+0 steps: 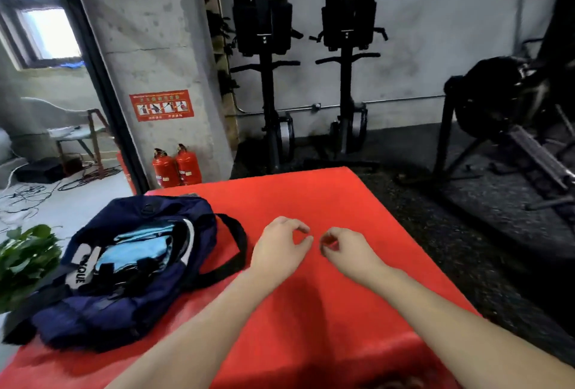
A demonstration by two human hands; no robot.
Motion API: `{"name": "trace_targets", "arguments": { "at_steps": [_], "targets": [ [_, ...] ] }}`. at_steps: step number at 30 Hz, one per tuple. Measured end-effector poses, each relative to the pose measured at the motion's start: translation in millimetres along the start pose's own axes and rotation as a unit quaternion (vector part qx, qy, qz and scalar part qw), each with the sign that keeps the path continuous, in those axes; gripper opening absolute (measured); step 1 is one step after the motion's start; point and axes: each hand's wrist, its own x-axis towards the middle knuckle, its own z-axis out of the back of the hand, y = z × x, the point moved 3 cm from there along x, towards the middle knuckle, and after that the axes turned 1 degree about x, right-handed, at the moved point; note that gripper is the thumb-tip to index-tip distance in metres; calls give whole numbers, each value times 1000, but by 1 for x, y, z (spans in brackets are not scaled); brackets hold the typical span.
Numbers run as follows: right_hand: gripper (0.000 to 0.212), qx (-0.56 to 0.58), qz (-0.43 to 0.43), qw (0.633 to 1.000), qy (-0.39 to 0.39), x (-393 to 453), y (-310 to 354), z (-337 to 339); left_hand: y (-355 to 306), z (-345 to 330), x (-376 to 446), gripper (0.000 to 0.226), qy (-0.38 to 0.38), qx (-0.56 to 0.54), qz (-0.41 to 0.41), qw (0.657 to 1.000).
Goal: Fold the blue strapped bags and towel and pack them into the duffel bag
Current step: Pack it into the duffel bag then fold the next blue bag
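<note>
Head view looks down over our forearms onto the red bench (pixel 326 202). Our left hand (pixel 281 248) and right hand (pixel 345 248) hover near each other over its bare middle, fingers loosely curled, thumb and forefinger nearly meeting on each. We see nothing held in either; both look idle, apart from each other and from any cloth.

To our left the navy duffel bag (pixel 130 267) sits on the bench with its top gaping. Inside it lie light blue folded fabric (pixel 137 248) and dark straps, which we judge to be the folded bags and towel; we cannot tell them apart. Its black carry strap (pixel 236 251) loops out across the bench toward our left hand, probably thrown aside to keep the mouth open. With nothing left loose on the bench, we judge the packing close to done, and closing the bag is likely what remains.

A white patch on the bag bears dark letters ending in "QUE"; the start is hidden. A red sign (pixel 161 105) on the pillar shows four small pictograms above two red fire extinguishers (pixel 175 166); its writing is too small to read.
</note>
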Motion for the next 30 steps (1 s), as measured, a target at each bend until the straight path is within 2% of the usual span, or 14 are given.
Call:
{"name": "trace_targets", "arguments": {
  "at_steps": [5, 11, 14, 17, 22, 30],
  "targets": [
    [9, -28, -87, 995, -36, -51, -112, 68, -90, -96, 12, 19, 86, -5, -43, 995],
    [18, -60, -190, 979, -42, -108, -240, 131, -188, -211, 13, 25, 173, -30, -95, 980],
    [26, -56, -240, 968, -48, -137, -301, 150, -227, -269, 9, 27, 214, -55, -105, 970],
    [18, -58, -285, 956, -34, -161, -350, 151, -254, -326, -3, 26, 253, -70, -113, 958],
    [19, -56, -346, 937, -9, -190, -429, 120, -263, -423, -33, 27, 319, -62, -80, 942],
    [20, -45, -402, 911, 83, -211, -525, 45, -213, -535, -76, 31, 391, -26, 8, 920]
  ]
}}
